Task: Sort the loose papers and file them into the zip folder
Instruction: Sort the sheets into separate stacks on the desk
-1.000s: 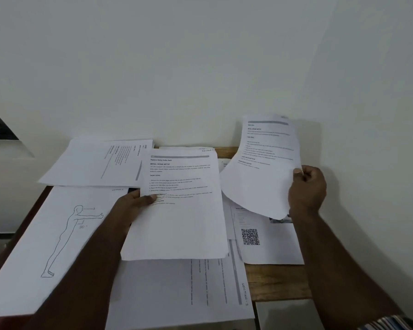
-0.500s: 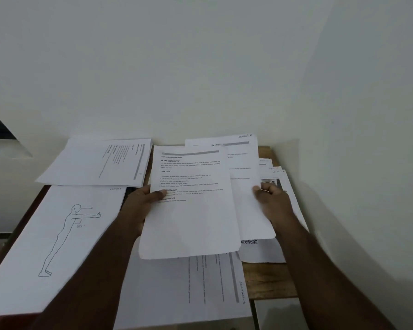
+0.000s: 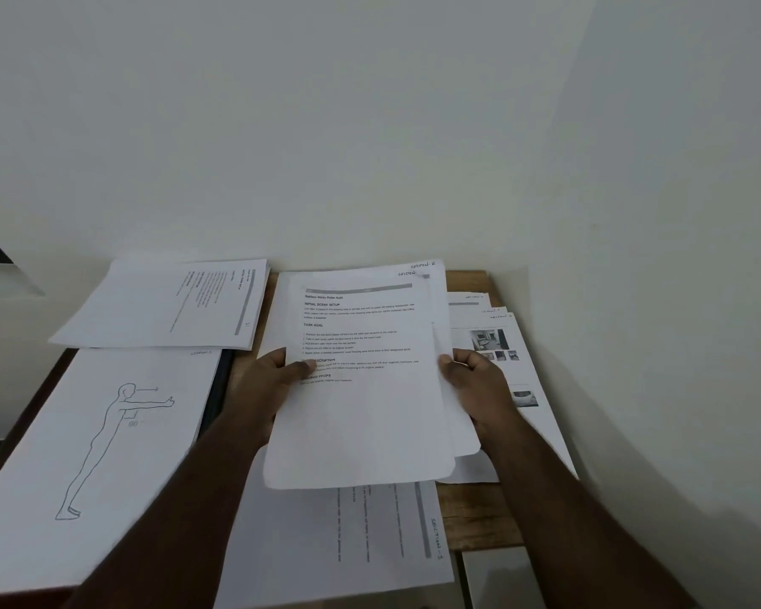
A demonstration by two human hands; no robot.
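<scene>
Left hand (image 3: 277,380) and right hand (image 3: 475,384) raised mid-counter (image 3: 479,512), fingers pinching opposite edges of two overlapped printed sheets (image 3: 361,415); figure-drawing sheet (image 3: 97,432) at left edge.

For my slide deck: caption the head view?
Both hands, left and right, hold printed sheets above a paper-strewn table.
</scene>
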